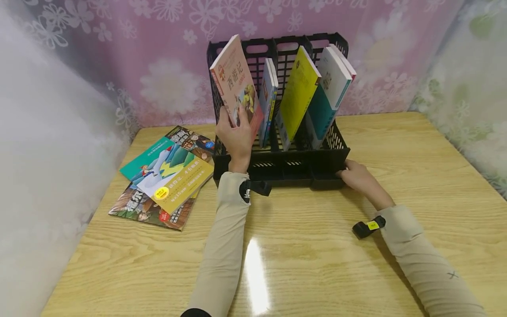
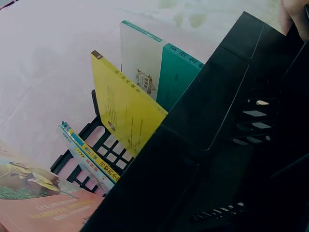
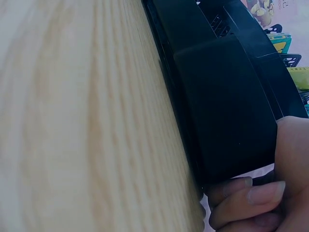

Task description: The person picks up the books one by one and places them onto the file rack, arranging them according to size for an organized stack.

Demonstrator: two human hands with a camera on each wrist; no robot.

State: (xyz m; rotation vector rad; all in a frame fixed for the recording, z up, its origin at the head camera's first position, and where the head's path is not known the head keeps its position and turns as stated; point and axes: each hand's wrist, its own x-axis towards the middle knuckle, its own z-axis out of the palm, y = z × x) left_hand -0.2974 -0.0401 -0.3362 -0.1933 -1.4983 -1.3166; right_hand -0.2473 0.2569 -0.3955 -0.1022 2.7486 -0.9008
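Observation:
My left hand [image 1: 236, 136] grips a pink-orange book [image 1: 237, 83] low on its cover. The book leans in the left section of a black plastic book rack [image 1: 277, 158], and its lower cover also shows in the left wrist view. At the rack's front right corner, my right hand [image 1: 360, 178] holds on with curled fingers [image 3: 263, 193]. Beside the held book stand thin blue books [image 1: 267, 103]. A yellow book [image 1: 299, 97] tilts in the middle section. White-and-teal books [image 1: 328, 92] stand in the right one.
Several comic-style books overlap on the wooden table [image 1: 309, 255] left of the rack, a green-and-yellow picture book [image 1: 168, 171] on top. Behind the rack hangs a pink floral curtain [image 1: 166, 66]. A pale curtain [image 1: 39, 154] borders the table's left side.

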